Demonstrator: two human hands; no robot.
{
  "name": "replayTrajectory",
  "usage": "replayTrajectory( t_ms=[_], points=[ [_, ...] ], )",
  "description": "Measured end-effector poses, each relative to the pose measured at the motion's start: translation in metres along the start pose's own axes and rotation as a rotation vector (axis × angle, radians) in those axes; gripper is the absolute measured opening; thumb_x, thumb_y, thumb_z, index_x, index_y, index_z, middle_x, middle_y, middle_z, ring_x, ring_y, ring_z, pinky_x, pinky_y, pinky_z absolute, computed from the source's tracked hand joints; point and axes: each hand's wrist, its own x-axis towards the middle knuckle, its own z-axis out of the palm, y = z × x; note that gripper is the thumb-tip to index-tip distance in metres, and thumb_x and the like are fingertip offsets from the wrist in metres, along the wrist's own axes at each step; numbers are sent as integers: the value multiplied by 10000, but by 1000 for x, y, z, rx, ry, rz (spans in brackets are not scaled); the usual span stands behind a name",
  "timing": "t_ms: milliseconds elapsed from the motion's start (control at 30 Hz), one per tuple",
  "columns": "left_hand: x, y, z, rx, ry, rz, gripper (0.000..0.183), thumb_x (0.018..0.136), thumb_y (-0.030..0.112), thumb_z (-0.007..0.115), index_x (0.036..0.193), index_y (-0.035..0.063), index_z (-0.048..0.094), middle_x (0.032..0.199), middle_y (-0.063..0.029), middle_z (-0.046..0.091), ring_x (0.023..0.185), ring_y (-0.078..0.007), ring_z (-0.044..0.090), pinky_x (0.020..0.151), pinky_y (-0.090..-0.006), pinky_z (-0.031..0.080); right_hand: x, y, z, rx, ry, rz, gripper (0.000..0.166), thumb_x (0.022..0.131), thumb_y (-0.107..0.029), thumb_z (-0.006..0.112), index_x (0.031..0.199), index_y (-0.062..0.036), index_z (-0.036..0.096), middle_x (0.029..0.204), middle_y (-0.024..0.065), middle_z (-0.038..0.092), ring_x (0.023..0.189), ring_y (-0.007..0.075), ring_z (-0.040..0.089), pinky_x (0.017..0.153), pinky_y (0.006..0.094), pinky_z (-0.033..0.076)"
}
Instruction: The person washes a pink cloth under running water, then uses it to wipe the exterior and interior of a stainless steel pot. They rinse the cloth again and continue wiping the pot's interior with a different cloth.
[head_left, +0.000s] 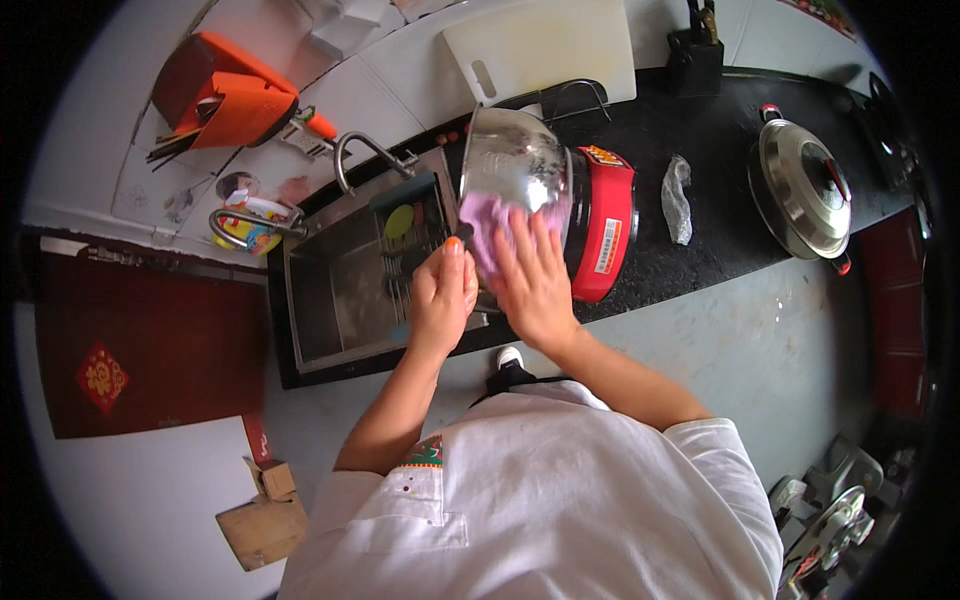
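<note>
A shiny metal pot (517, 154) is tilted on its side above the black counter, left of a red appliance base (604, 225). My left hand (444, 289) is closed around the pot's dark handle (465, 234), beside the sink edge. Pressed flat against the pot's lower outside is a pink cloth (484, 217), with my right hand (531, 277) spread over it. Part of the cloth and the pot's lower side are hidden by the right hand.
The sink (322, 300) with two curved faucets lies left. A white cutting board (547, 45) and a black knife block (695, 64) stand along the wall. Crumpled clear plastic (676, 199) and a lidded pan (801, 187) are on the counter to the right.
</note>
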Motion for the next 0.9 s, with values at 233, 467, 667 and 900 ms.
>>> replayTrajectory(
  t_ms=[233, 467, 667, 900],
  points=[
    [4, -2, -2, -28, -65, 10, 492, 1011, 426, 361, 651, 92, 395, 534, 20, 387, 423, -47, 343, 386, -209, 275, 28, 9, -16, 44, -58, -11, 575, 812, -168, 634, 1351, -68, 460, 1446, 137, 389, 1327, 327, 372, 1091, 468, 278],
    [-3, -5, 6, -31, -42, 18, 472, 1012, 435, 350, 677, 104, 373, 487, 22, 335, 383, -55, 266, 354, -220, 207, 123, 91, 5, 263, -171, 333, 429, 969, -248, 398, 1304, 13, 462, 1390, 216, 425, 1277, 365, 413, 1061, 394, 341],
    [-12, -7, 6, -14, 53, 32, 479, 1011, 436, 353, 659, 112, 365, 483, 27, 333, 377, -51, 266, 349, -217, 207, 9, 1, -1, 110, 153, 126, 658, 819, -91, 606, 1356, 133, 299, 1409, 356, 290, 1299, 532, 298, 1094, 546, 245],
    [-14, -7, 6, -19, -4, 16, 455, 1017, 421, 333, 695, 101, 363, 488, 11, 331, 378, -69, 272, 353, -226, 224, 12, 16, -2, 167, 199, -12, 277, 818, -77, 620, 996, 106, 511, 1379, 372, 323, 1268, 556, 326, 1041, 597, 290]
  ],
)
